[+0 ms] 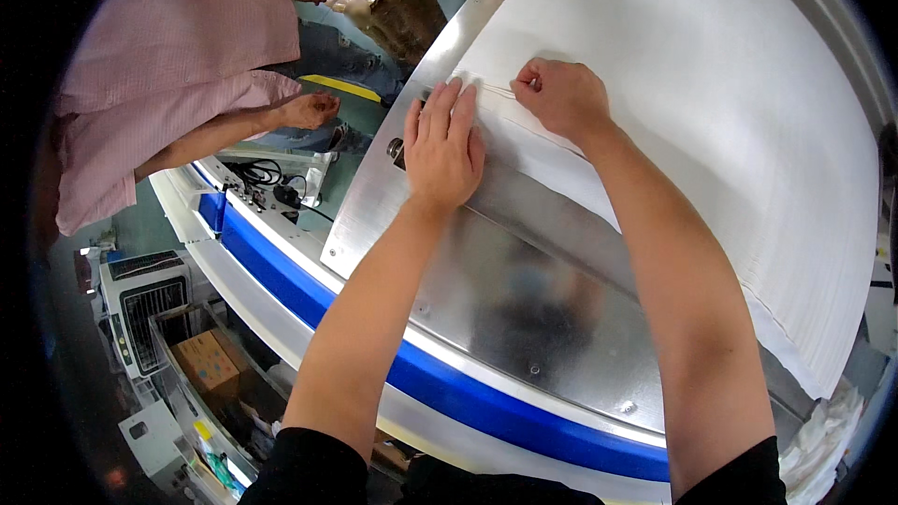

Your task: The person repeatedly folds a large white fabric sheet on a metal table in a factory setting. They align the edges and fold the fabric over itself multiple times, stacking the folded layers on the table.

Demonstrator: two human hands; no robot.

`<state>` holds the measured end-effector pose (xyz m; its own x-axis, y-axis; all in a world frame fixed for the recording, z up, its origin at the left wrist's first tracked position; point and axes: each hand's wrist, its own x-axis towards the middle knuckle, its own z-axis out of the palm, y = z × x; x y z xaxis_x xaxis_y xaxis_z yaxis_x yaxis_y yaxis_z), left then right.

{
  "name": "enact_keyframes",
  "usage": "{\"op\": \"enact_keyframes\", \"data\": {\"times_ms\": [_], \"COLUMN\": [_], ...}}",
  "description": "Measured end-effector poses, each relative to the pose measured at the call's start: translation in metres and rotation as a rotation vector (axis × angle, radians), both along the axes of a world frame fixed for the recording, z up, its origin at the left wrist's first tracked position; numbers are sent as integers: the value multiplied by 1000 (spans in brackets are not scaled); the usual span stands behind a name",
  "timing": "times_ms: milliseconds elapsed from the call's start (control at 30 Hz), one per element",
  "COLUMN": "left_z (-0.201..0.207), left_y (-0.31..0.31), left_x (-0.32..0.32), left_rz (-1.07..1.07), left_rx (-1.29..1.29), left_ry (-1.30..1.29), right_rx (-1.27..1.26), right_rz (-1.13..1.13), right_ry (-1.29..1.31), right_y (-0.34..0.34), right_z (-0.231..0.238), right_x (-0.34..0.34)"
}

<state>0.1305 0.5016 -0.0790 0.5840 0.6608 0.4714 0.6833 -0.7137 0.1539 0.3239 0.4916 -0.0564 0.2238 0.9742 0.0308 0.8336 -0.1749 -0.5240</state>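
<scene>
A large white cloth [673, 65] with fine ribbing lies over a shiny metal plate [505, 281]. At the cloth's left corner my left hand [444, 150] rests flat, its fingers stretched out across the corner and the plate's edge. My right hand [566, 101] is closed in a pinch just above the cloth, near its front edge. Thin thread-like lines run from beside my left fingertips toward the right hand's pinch; what it grips is too small to make out. A small metal fitting [397, 151] sits beside my left wrist.
A blue and white rail [449, 383] curves along the machine's front. Across the left side stands a person in a pink top [187, 47], near a wrapped carton [398, 0]. Black cables [257, 171], a cardboard box [206, 365] in a bin, and a white ventilated unit [150, 304] are lower left.
</scene>
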Motion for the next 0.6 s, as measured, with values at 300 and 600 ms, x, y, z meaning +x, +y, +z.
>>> {"op": "enact_keyframes", "data": {"times_ms": [300,600], "left_z": [-9,21], "left_y": [11,15], "left_x": [-2,-28], "left_rz": [-61,-283], "left_rx": [57,137], "left_ry": [6,231], "right_rx": [-43,152], "right_rz": [4,49], "right_ry": [20,289], "right_y": [1,-37], "right_z": [0,12], "right_x": [1,-2]}}
